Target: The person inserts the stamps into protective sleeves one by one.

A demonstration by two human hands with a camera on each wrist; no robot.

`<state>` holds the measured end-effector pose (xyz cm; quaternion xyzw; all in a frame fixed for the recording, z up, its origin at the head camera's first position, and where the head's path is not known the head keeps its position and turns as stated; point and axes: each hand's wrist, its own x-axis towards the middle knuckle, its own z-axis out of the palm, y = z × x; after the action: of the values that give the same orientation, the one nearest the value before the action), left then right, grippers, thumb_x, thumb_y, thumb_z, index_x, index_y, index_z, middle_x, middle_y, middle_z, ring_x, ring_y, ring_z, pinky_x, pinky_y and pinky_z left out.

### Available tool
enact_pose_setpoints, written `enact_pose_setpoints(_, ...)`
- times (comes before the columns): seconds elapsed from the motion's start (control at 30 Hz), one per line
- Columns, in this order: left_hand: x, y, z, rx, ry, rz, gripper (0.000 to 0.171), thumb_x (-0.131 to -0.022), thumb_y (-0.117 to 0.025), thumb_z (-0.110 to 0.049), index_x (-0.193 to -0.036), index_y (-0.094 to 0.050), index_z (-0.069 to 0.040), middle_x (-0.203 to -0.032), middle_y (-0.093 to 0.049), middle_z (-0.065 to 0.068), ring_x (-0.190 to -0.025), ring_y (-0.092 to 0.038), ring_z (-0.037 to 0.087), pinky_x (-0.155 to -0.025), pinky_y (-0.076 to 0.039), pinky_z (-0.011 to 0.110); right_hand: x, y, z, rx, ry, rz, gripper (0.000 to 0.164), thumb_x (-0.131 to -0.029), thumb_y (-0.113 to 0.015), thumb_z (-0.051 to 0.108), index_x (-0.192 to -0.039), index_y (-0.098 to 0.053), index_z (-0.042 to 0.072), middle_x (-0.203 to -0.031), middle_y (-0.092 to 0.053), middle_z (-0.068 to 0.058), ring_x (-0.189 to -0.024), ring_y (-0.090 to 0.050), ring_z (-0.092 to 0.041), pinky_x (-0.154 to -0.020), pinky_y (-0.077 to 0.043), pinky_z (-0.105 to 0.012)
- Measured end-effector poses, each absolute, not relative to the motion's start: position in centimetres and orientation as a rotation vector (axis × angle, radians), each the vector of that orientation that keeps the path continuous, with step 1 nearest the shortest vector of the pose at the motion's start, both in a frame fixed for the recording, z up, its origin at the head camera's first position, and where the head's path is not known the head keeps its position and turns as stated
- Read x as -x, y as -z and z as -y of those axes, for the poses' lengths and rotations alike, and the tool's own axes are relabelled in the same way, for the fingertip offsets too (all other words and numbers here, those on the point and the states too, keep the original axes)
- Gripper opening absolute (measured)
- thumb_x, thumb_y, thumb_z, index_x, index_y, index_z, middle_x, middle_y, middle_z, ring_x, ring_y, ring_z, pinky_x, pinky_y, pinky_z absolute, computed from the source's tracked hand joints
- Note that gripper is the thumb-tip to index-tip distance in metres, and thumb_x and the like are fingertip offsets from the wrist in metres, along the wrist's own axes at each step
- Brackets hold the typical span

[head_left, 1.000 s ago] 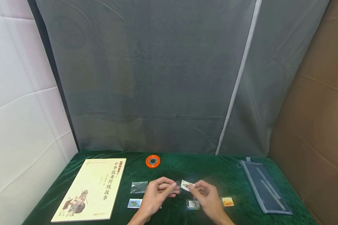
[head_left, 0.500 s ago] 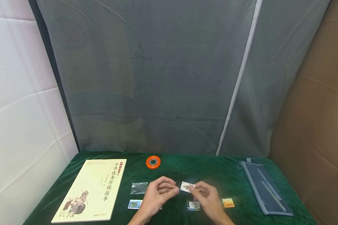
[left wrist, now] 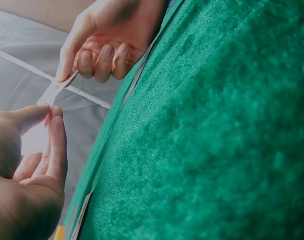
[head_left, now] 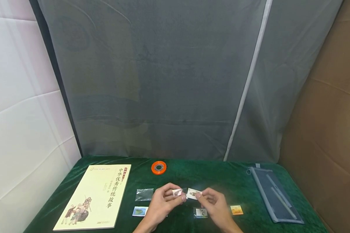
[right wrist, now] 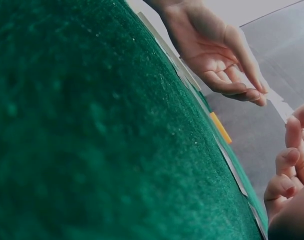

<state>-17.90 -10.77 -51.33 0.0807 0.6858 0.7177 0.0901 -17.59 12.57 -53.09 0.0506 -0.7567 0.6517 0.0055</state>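
Note:
My left hand (head_left: 163,201) pinches a small clear plastic sleeve (head_left: 178,192) between thumb and fingertips, and light glares white off it. In my right hand (head_left: 214,204), thumb and fingers pinch a small white stamp (head_left: 192,193) with a brownish figure printed on it. The stamp's left edge is right at the sleeve's right end, and both are held above the green cloth. In the left wrist view the stamp (left wrist: 53,90) spans the space between the two hands. A stamp in a clear sleeve (head_left: 200,213) lies just below, partly beside my right hand.
On the green cloth (head_left: 180,176) lie a blue-green stamp (head_left: 139,211), a flat clear sleeve (head_left: 144,194) and an orange-yellow stamp (head_left: 237,210). An orange tape roll (head_left: 158,167) is farther back. A cream book (head_left: 96,197) lies left, a blue mesh zip pouch (head_left: 274,194) right.
The stamp in my right hand has shifted slightly left, closer to the sleeve. The sleeve in my left hand now shows a bright white glare. Things on the cloth stay put.

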Motion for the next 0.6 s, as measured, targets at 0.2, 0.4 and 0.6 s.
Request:
enact_pose_setpoints(0.2, 17.89, 51.39, 10.73, -0.254, -2.127, -2.062, 0.037, -0.092, -0.088, -0.021, -0.12, -0.072, -0.002, -0.11, -0.083, 0.016, -0.098, -0.082, 0.022, -0.086, -0.066, 0.028, 17.58, 53.1, -12.64, -0.198, -2.014, 2.396, 0.016, -0.1, -0.079, 0.021, -0.091, -0.073, 0.009, -0.093, -0.081, -0.014, -0.085, -0.078, -0.02, -0.074, -0.059, -0.027)
enact_pose_setpoints(0.4, 18.0, 51.56, 10.68, -0.243, -2.126, -2.057, 0.034, -0.094, -0.087, -0.02, -0.119, -0.072, -0.001, -0.107, -0.083, 0.017, -0.094, -0.081, 0.024, -0.083, -0.066, 0.028, 17.61, 53.16, -12.62, -0.22, -2.011, 2.396, 0.015, -0.1, -0.079, 0.02, -0.091, -0.074, 0.009, -0.093, -0.082, -0.014, -0.083, -0.078, -0.02, -0.073, -0.06, -0.027)
enact_pose_setpoints(0.6, 18.03, 51.73, 10.62, -0.247, -2.12, -2.053, 0.033, -0.095, -0.086, -0.021, -0.118, -0.073, -0.002, -0.106, -0.083, 0.016, -0.093, -0.081, 0.026, -0.082, -0.065, 0.027, 17.59, 53.21, -12.6, -0.231, -2.01, 2.403, 0.016, -0.1, -0.079, 0.02, -0.091, -0.073, 0.009, -0.092, -0.081, -0.015, -0.079, -0.076, -0.02, -0.071, -0.059, -0.027)
